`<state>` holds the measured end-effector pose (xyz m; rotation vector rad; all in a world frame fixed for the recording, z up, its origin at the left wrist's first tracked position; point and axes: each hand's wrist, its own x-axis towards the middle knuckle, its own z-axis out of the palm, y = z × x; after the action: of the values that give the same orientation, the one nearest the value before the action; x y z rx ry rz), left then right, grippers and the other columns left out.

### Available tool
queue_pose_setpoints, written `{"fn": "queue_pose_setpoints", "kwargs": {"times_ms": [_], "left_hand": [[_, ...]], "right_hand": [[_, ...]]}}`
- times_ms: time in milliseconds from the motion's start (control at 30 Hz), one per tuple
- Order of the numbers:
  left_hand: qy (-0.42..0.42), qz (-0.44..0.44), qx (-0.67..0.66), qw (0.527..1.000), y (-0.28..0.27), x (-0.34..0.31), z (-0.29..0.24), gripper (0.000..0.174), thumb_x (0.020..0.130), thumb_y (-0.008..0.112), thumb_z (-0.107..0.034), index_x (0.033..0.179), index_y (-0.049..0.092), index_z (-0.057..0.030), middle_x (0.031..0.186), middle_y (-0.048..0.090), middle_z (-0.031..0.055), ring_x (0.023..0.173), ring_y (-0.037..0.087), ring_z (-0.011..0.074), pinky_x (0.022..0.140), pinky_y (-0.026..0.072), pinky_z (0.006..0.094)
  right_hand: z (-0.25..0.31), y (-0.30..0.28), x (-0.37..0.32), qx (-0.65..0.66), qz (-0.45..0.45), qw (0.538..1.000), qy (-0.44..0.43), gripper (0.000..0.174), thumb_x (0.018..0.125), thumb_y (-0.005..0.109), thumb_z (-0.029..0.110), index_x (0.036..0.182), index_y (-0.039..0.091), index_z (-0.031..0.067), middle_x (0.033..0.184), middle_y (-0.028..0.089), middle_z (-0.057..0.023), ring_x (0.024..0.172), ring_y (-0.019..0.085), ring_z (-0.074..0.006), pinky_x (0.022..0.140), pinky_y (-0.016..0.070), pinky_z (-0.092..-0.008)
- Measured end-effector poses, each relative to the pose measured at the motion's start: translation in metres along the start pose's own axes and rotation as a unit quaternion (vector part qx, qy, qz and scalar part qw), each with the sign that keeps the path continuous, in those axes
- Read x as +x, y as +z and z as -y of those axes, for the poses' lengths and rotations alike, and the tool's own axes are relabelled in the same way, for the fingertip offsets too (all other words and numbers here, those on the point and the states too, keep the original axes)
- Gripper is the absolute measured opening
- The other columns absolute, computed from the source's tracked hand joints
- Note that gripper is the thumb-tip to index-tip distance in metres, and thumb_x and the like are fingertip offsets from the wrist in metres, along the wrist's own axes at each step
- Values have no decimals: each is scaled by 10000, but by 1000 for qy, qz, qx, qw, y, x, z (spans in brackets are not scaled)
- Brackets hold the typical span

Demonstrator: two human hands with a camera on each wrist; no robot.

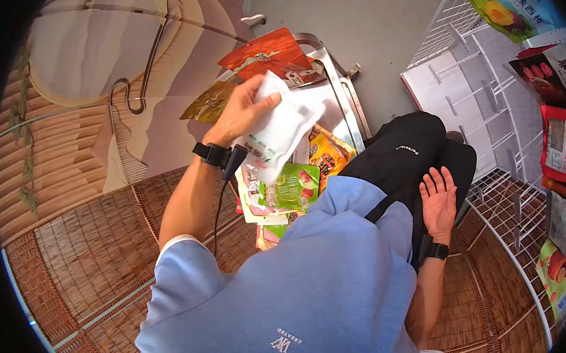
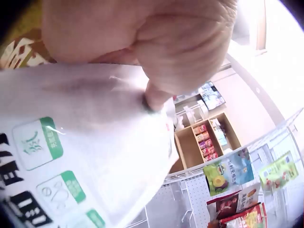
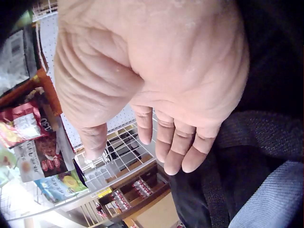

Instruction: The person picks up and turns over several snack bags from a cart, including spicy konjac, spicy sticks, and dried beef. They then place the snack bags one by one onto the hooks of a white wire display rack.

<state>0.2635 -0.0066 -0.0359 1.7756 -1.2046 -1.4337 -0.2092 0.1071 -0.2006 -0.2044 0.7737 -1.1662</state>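
My left hand (image 1: 242, 114) pinches a white packet (image 1: 286, 127) near its upper end, the thumb lying across its face. Green and black print shows on the white packet (image 2: 109, 142) in the left wrist view. It hangs over a metal cart (image 1: 345, 100) piled with snack packets, among them a green packet (image 1: 292, 188) and a yellow-orange one (image 1: 326, 157). Behind the hand are a red-orange packet (image 1: 268, 54) and a gold-brown packet (image 1: 207, 103). My right hand (image 1: 439, 206) holds nothing; its palm faces up beside my black-clad leg, with fingers extended.
On the right stands a white wire rack (image 1: 481, 107) with prongs. Several packets hang there, including a blue-green bag (image 1: 513, 0) and a red packet (image 1: 564, 147). A printed panel (image 1: 91, 59) stands at the left. Wooden shelves (image 2: 187, 147) appear farther off in the left wrist view.
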Motion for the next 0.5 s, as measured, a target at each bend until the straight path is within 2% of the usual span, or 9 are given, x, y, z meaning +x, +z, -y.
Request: {"fn": "queue_pose_setpoints", "kwargs": {"times_ms": [33,67,100,133,200,267,333,400,500], "left_hand": [[-29,80,86,993,-4,-2,-4,260,992,702,-186,1182,621,-27,1069,704,24,960,661,110,872,531,286],[41,137,206,968,-7,-1,7,346,977,718,-229,1231,625,-12,1096,715,79,982,675,170,879,539,326],[57,163,337,925,-6,-4,17,433,964,723,-256,1301,616,-5,1141,711,156,1027,680,261,917,536,375],[14,251,369,895,1,-5,21,475,957,721,-267,1328,610,8,1181,694,220,1070,676,324,962,521,420],[4,325,375,869,20,-18,65,455,916,752,-241,1306,640,-36,1187,692,224,1117,654,363,979,506,443],[59,277,377,882,39,-38,120,502,864,803,-235,1308,623,-83,1250,653,210,1183,613,367,1009,481,446],[113,235,405,876,53,-53,124,541,849,820,-240,1322,603,-94,1275,638,203,1201,601,368,1020,473,451],[-51,239,417,875,60,-62,110,643,827,843,-300,1370,552,-113,1293,622,196,1211,595,375,1017,474,464],[-122,263,400,870,56,-72,116,731,805,857,-371,1403,527,-112,1296,623,221,1239,584,381,1021,472,469]], "right_hand": [[0,0,0,1,0,1000,0,650,1027,588,472,1507,412,71,1438,540,-147,1280,554,-275,1099,460,-429],[0,0,0,6,3,1000,-1,648,1027,588,469,1507,411,70,1438,539,-148,1279,554,-275,1098,461,-428],[0,0,1,10,5,1000,-3,647,1028,589,466,1507,411,69,1439,539,-149,1279,554,-275,1097,462,-427],[0,0,1,11,5,1000,-4,647,1028,589,466,1507,411,69,1439,539,-149,1279,554,-275,1097,462,-427],[0,-1,1,13,4,1000,-2,647,1027,592,463,1507,409,68,1437,539,-152,1279,554,-274,1096,463,-425],[1,1,0,10,-1,1000,-7,649,1026,593,464,1507,409,69,1436,539,-153,1277,555,-274,1096,463,-425],[2,2,-1,5,-7,1000,-9,651,1025,595,465,1508,408,69,1435,539,-154,1275,556,-273,1095,463,-425],[2,4,-2,3,-10,1000,-5,656,1022,601,467,1508,409,71,1436,536,-154,1272,556,-273,1096,463,-429],[1,3,0,-3,-4,1000,-2,657,1022,601,468,1510,408,73,1440,532,-152,1273,554,-272,1098,461,-430]]}}
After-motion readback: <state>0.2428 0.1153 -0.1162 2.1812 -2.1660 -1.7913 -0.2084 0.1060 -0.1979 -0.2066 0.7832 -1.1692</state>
